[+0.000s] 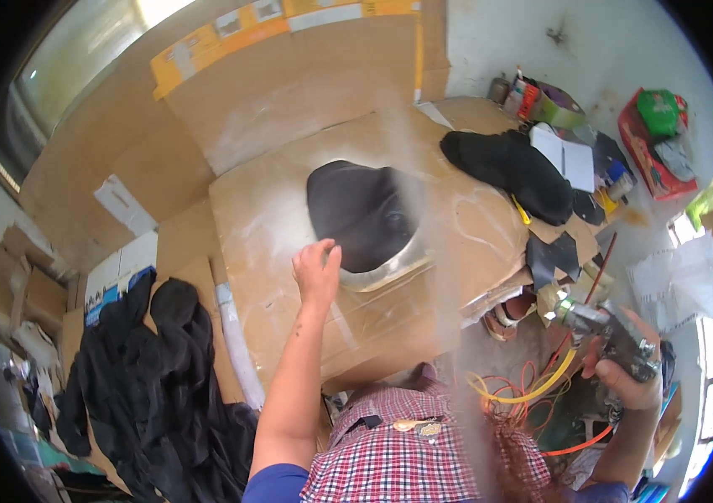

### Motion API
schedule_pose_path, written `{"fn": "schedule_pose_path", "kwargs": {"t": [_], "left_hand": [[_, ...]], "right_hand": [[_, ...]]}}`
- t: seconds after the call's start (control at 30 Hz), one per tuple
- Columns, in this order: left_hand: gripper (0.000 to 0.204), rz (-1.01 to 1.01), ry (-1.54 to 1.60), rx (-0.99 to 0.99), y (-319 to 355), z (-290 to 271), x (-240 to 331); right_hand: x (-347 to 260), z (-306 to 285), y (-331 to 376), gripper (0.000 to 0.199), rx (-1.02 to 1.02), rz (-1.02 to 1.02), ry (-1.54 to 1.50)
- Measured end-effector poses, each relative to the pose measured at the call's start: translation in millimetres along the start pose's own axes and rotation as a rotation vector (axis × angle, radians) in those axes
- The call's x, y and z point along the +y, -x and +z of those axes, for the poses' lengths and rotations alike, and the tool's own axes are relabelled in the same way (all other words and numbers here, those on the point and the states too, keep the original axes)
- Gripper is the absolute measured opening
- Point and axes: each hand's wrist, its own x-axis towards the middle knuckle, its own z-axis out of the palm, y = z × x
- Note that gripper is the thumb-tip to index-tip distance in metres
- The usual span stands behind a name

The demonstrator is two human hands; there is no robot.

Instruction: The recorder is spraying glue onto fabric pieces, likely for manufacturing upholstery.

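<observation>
A black, smooth, flexible-looking piece [358, 214] with a rounded outline and a raised, creased right side lies on a cardboard-covered table [273, 285]. Around its edge the cardboard has a pale, shiny coating. My left hand [317, 268] is at the piece's near left edge, its fingers curled together there; the exact grip is partly hidden. Off to the right, away from the table, my right hand [625, 379] is wrapped round a metal spray gun [595, 323]. A yellow hose [541, 390] hangs close to the gun.
Black garments [163, 360] are heaped at the left. On the table's far right lie a stack of black pieces [507, 172], a notebook [562, 158] and a green-and-white container [559, 107]. Cardboard panels [289, 92] stand behind. Orange and yellow hoses tangle beneath my right hand.
</observation>
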Motion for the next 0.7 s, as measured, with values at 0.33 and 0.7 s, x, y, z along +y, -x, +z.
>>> {"fn": "schedule_pose_path", "kwargs": {"t": [0.33, 0.7], "left_hand": [[0.027, -0.057, -0.429, -0.21, -62, 22, -33], [0.026, -0.172, 0.082, -0.26, -81, 5, -10]], "right_hand": [[38, -63, 7, 0.06, -0.038, -0.11, -0.031], [36, -79, -13, 0.053, -0.258, -0.171, 0.144]]}}
